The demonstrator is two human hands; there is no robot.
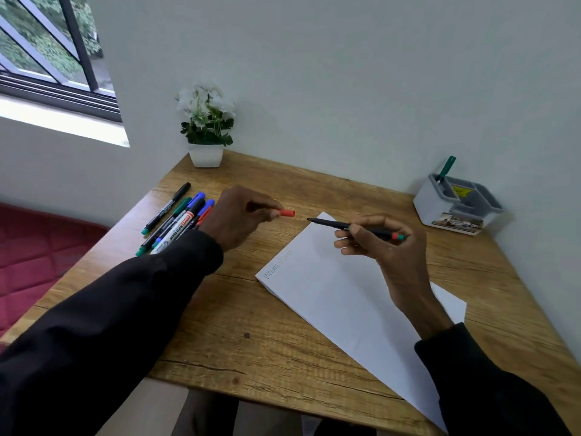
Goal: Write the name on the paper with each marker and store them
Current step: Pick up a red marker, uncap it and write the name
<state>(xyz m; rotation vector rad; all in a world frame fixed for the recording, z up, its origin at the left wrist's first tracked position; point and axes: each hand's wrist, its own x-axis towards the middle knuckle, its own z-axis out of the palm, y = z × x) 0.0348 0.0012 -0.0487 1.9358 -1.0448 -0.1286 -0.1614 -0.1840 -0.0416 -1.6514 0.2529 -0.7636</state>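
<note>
Centre of frame, on a brown wood-grain desk [235,325]: recorded a white rectangular paper sheet [330,297], flat and skewed, running from mid-frame toward the lower right edge. Noted faint handwritten letters [276,268] at its left corner, too pale to read in full.

Right of centre: logged the right hand [383,243], black-sleeved, fingers curled round a slim black marker with a red-and-green rear end [333,224]. Found uncapped, bare tip pointing left, over the paper's upper corner; contact with the sheet could not be told.

Left of centre: logged the left hand [242,215], also black-sleeved, thumb and fingers pinching a small red plastic cap [286,213]. Held near the marker tip, apart from it, above bare desk.

Upper left of the desk, beyond the left hand: entered a loose cluster of capped markers [176,221], lying side by side with black, green, blue and red caps, among them a thicker whiteboard marker with a red label [180,226]. Partly hidden, so exact number not established.

Upper right: listed a white-and-grey plastic compartment organiser [440,209], with one green-ended marker [446,168] standing tilted in its leftmost compartment.

Top of the desk: listed a white square pot of white flowers [206,155]. Far left edge: a red quilted cushion [37,247]. Upper left corner: a barred window [47,58].
</note>
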